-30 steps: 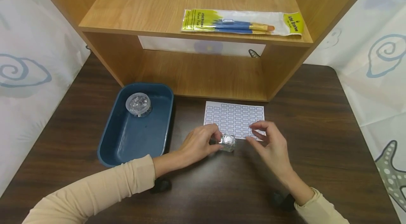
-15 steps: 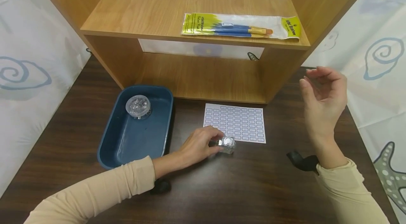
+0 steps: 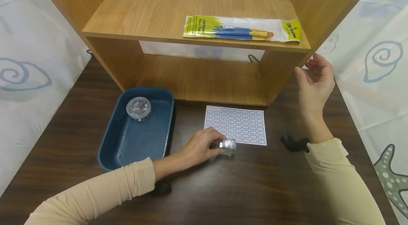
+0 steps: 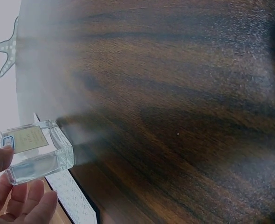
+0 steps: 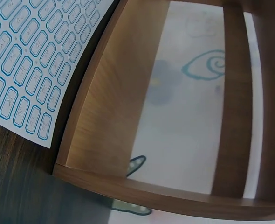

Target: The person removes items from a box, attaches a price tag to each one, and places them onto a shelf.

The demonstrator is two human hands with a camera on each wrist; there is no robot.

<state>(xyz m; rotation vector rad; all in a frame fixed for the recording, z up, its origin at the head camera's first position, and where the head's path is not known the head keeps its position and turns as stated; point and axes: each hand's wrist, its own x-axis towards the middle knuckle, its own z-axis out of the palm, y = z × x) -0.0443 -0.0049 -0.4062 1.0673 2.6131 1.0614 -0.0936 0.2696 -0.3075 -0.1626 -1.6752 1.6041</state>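
Observation:
My left hand holds a clear glass bottle by its side, thumb and fingers pinching it. The left wrist view shows this square-sided bottle with a cream label and a small blue-edged sticker near the thumb. Just behind the bottle lies a white sheet of blue-framed labels. My right hand is raised beside the right side panel of the wooden shelf, fingers loosely bent around nothing visible. Whether its fingertips touch the panel cannot be told. No part of the right hand appears in the right wrist view.
A blue tray stands on the left, with a round clear lidded tub inside. On the upper shelf board lies a packet of artist brushes bearing a small sticker. The shelf unit spans the back of the dark wooden table.
My right hand left the label sheet, swung right and upward, then shifted farther back and slightly left, close to the shelf's side. My left hand keeps its grip on the bottle in place.

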